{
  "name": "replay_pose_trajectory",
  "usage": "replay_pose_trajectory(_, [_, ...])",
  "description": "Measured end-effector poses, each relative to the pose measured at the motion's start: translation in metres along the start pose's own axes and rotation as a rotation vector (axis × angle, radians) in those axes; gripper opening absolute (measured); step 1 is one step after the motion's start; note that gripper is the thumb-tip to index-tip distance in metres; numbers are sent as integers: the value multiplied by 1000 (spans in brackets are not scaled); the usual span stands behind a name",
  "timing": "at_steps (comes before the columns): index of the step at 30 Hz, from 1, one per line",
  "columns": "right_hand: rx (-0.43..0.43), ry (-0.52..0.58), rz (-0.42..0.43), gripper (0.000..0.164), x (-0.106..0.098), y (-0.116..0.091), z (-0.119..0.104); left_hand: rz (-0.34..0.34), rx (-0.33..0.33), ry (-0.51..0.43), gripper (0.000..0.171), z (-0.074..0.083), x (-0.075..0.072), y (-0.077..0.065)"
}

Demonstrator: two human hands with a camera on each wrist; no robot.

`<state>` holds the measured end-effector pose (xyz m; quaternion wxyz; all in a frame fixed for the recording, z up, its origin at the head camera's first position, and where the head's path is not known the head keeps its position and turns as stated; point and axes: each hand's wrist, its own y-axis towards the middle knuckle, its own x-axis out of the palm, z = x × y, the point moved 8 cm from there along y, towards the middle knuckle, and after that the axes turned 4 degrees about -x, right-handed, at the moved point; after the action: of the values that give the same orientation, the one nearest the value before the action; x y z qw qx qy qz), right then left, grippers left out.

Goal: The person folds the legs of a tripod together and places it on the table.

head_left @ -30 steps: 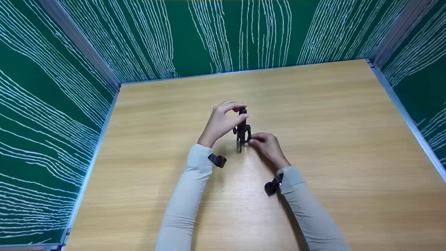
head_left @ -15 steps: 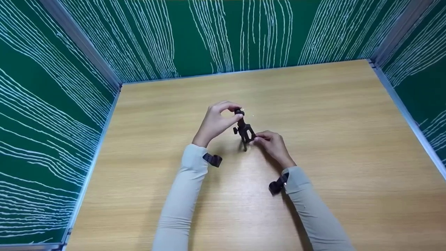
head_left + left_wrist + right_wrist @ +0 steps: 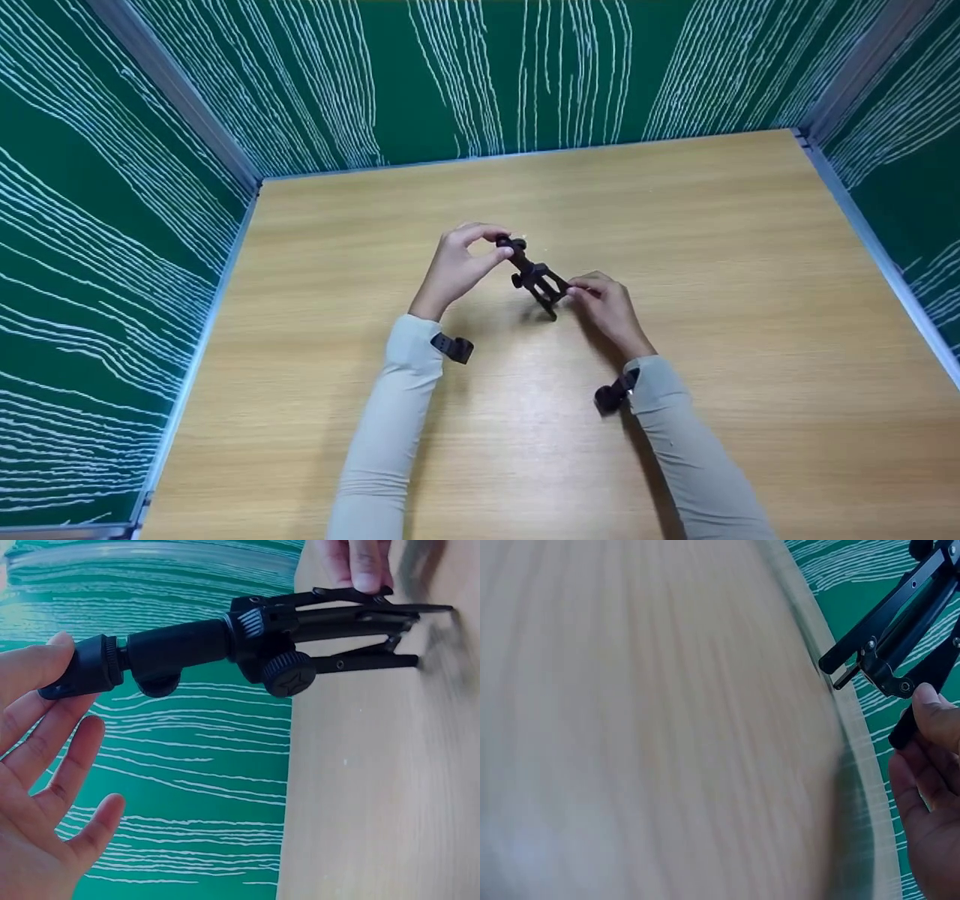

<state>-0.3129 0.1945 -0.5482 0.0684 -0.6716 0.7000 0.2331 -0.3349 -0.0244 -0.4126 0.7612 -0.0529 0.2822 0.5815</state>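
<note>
A small black tripod (image 3: 534, 271) is held tilted over the middle of the table, its head toward the upper left and its legs toward the lower right. My left hand (image 3: 459, 262) pinches the head end between thumb and fingers. In the left wrist view the tripod (image 3: 180, 646) shows a ribbed knob on its side and partly folded legs; the lower fingers of the left hand (image 3: 52, 757) are spread away from it. My right hand (image 3: 609, 309) pinches the end of one leg. The right wrist view shows that leg tip between thumb and fingers of the right hand (image 3: 934, 772).
The wooden table (image 3: 337, 420) has a pale metal edge. Green panels (image 3: 442, 82) with white wavy lines stand at the back and both sides. Each wrist wears a small black camera, such as the left wrist camera (image 3: 454, 348).
The tripod has gone from nearly upright to leaning, its leg end swinging right. My right hand has moved right and slightly up with the leg; my left hand has shifted slightly left.
</note>
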Motion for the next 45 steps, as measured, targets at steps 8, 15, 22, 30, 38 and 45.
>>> replay_pose_trajectory(8, [-58, -31, 19, 16, -16, 3, -5, 15, -1, -7, 26, -12, -1, -2])
replay_pose_trajectory(15, [-75, -106, 5, 17, -26, 6, -7, 32, 14, 12, 27, -30, -1, -6])
replay_pose_trajectory(22, [-160, -173, 22, 16, -36, 10, -16, 38, -28, 57, 29, -48, -1, -9])
replay_pose_trajectory(30, [-194, -246, -26, 17, -36, 15, -24, 45, -52, 137, 27, -70, 1, -14])
replay_pose_trajectory(38, [-176, -290, -84, 16, -30, 22, -27, 18, -102, 154, 26, -87, 4, -18])
replay_pose_trajectory(45, [-190, -315, -94, 15, -28, 28, -31, 4, -147, 179, 25, -98, 5, -19])
